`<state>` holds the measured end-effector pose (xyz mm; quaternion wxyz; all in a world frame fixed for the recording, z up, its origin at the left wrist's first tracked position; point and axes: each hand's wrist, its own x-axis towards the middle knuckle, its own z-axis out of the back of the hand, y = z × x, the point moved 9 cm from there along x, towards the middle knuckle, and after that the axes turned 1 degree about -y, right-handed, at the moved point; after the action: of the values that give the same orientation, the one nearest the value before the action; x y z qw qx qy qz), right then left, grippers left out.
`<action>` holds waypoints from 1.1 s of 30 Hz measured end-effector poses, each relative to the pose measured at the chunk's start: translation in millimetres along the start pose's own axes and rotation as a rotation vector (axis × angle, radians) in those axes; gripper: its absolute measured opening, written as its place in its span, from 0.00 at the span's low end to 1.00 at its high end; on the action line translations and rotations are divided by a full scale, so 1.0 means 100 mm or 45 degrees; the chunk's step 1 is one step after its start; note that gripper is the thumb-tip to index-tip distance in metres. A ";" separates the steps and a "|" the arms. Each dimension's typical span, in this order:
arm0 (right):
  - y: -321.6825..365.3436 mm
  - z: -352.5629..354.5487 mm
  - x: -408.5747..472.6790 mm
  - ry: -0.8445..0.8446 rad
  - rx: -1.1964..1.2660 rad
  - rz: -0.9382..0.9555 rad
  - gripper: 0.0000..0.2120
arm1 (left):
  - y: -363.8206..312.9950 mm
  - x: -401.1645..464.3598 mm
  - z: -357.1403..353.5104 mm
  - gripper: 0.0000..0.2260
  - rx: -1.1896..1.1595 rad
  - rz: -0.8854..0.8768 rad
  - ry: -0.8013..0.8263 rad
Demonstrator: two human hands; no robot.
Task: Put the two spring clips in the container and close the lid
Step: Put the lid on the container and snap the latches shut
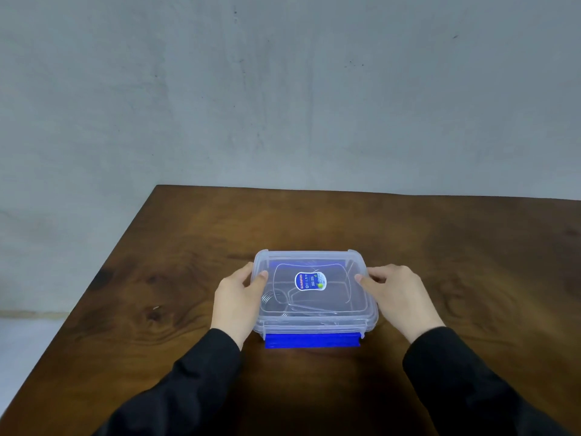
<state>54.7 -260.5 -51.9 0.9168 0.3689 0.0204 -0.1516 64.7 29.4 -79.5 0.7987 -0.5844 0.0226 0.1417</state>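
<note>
container (314, 322) | lidded, between both grips | left hand (237, 302) | right hand (397, 297)

Clear glossy plastic container (314, 319); polished wood table (188, 278).

A bare, plain indoor room, though which kind cannot be told: a dark brown wooden table (314, 388) with strong grain and knots stands against an unfinished grey wall (283, 89), scuffed and marked, with pale floor (19, 347) at its left.
</note>
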 end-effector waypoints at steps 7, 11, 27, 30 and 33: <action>-0.03 -0.02 -0.01 0.026 -0.070 -0.024 0.16 | 0.06 0.00 0.00 0.13 0.002 -0.005 0.076; -0.07 -0.03 -0.05 0.024 -0.107 -0.037 0.14 | 0.10 0.00 -0.02 0.13 0.032 -0.038 0.137; -0.01 -0.44 0.46 0.309 0.293 -0.063 0.33 | -0.10 0.59 -0.28 0.28 0.238 -0.043 0.368; -0.04 -0.50 0.46 0.345 0.548 -0.107 0.27 | -0.08 0.63 -0.32 0.25 0.135 -0.042 0.424; 0.00 -0.49 0.43 0.343 0.606 -0.073 0.16 | -0.06 0.61 -0.34 0.18 0.041 -0.003 0.483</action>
<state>99.8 -238.1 -94.2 0.7887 0.5900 0.1164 -0.1276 129.3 7.7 -97.3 0.7895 -0.5877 0.1744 0.0278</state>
